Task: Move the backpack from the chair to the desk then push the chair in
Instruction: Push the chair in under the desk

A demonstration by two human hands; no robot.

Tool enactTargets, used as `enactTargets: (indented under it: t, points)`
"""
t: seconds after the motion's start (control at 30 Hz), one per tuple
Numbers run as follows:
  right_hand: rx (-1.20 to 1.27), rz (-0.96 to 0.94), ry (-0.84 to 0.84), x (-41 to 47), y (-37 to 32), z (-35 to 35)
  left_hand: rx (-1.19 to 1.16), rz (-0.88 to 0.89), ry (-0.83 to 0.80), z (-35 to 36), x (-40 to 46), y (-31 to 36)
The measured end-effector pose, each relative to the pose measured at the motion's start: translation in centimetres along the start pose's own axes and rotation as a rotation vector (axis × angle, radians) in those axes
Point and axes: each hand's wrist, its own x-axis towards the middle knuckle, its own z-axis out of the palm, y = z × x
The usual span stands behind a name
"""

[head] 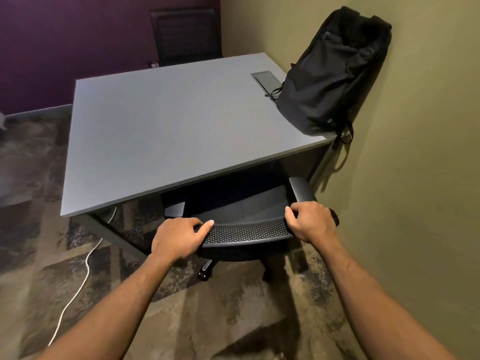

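Backpack stood upright on far right corner of desk, leaning on wall. Chair lay straight ahead of hands, backrest top edge running left-right, seat mostly under desk. Left hand and right hand each clenched over backrest top, about equally near. Push direction: forward, toward desk. No brand or writing legible; small backpack tag possibly present, too blurred.

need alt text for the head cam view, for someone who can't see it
Both bare hands, left hand and right hand, grip the top of a black mesh-backed office chair whose seat sits under a grey rectangular desk. A black fabric backpack stands upright on the desk's far right corner against an olive wall.
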Motion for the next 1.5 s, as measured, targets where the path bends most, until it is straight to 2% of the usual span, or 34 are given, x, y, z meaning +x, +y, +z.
enactTargets:
  t: [0.47, 1.5]
  points:
    - [0.041, -0.181, -0.078, 9.0, 5.9, -0.5, 0.011, -0.181, 0.028, 1.8, 4.5, 5.6]
    - [0.050, -0.179, -0.102, 24.7, 9.1, 1.3, 0.009, -0.295, 0.054, 2.1, 17.7, 7.5]
